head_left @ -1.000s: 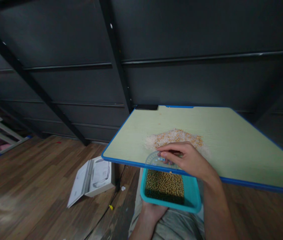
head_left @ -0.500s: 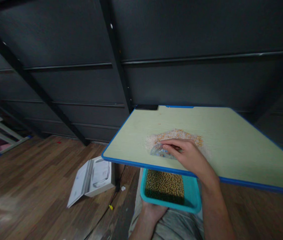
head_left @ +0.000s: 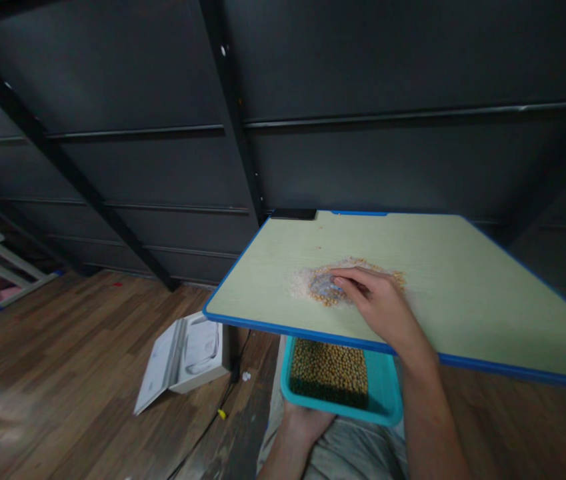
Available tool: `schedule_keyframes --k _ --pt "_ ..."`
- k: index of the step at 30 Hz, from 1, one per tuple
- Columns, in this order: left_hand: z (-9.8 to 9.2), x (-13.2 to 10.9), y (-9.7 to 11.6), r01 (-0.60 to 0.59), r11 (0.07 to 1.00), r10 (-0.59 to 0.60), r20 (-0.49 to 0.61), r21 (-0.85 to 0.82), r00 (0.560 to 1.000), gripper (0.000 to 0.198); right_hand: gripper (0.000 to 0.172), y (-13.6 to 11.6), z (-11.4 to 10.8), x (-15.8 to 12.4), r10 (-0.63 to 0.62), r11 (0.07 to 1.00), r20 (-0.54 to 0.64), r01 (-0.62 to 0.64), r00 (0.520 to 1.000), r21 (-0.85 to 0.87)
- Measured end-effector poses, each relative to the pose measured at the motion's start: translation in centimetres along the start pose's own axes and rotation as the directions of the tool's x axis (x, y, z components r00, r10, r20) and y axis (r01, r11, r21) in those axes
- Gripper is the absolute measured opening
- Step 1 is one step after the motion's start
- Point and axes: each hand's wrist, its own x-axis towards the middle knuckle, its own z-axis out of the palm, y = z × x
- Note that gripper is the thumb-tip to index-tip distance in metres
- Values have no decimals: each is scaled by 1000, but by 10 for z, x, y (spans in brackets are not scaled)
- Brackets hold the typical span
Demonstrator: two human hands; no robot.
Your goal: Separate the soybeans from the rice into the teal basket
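My right hand (head_left: 380,303) rests on the pale green table (head_left: 463,287) with its fingers closed on a small clear plastic piece (head_left: 323,285). That piece lies in a heap of mixed white grains and yellow beans (head_left: 350,277). Below the table's near edge a teal tray (head_left: 387,393) holds yellow beans (head_left: 330,370). My left hand (head_left: 307,421) supports the tray from underneath; its fingers are hidden by the tray.
The table has a blue rim (head_left: 283,328) and a dark wall with black metal bars (head_left: 235,133) stands behind it. An open white box (head_left: 183,357) lies on the wooden floor (head_left: 63,373) at the left. A few stray beans (head_left: 321,228) dot the table's far side.
My right hand has moved the clear plastic piece away from the table's near edge and into the heap of grains and beans. The tray and left hand have stayed put.
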Motion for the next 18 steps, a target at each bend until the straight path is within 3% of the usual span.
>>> schedule_keyframes --k 7,18 --pt "3 1 2 -10 994 14 -46 105 999 31 21 -4 2 -1 7 998 47 -10 999 61" --pt "-7 5 0 34 989 -16 131 -142 991 31 20 -8 1 -3 5 994 121 -18 993 104"
